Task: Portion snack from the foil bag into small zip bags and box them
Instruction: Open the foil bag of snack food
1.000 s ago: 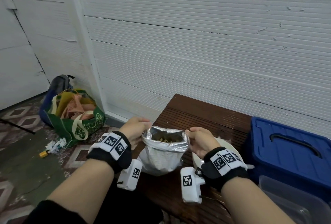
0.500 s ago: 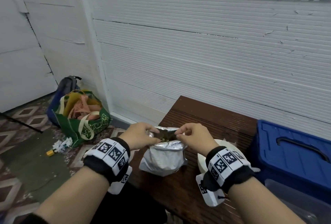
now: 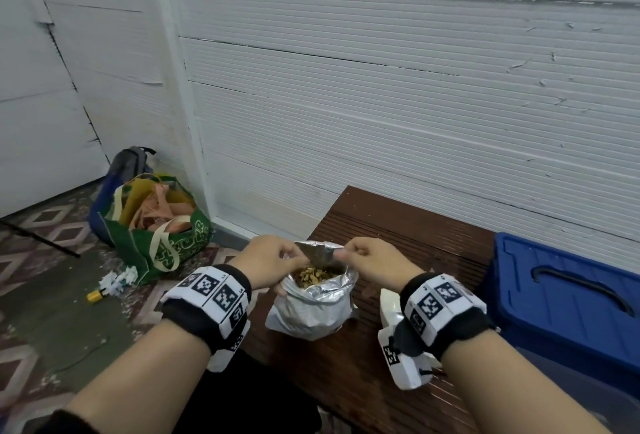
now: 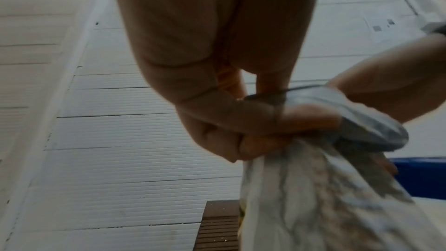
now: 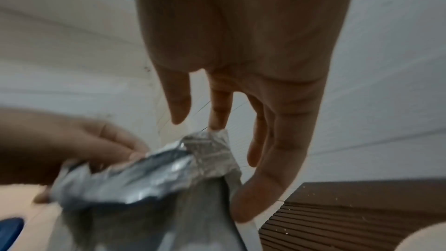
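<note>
A silver foil bag stands on the brown slatted bench, its mouth open with brownish snack showing inside. My left hand grips the bag's left rim with curled fingers; in the left wrist view those fingers are folded over the foil bag. My right hand pinches the far right corner of the rim. In the right wrist view its fingertips meet the raised corner of the foil bag. No small zip bags are in view.
A blue lidded box stands on the right of the bench, a clear tub in front of it. A white object lies behind my right wrist. On the floor at left are a green tote and a backpack.
Both hands have moved from the sides of the wide-open mouth inward onto the far rim, drawing it up and narrowing the mouth. The head view has dipped slightly.
</note>
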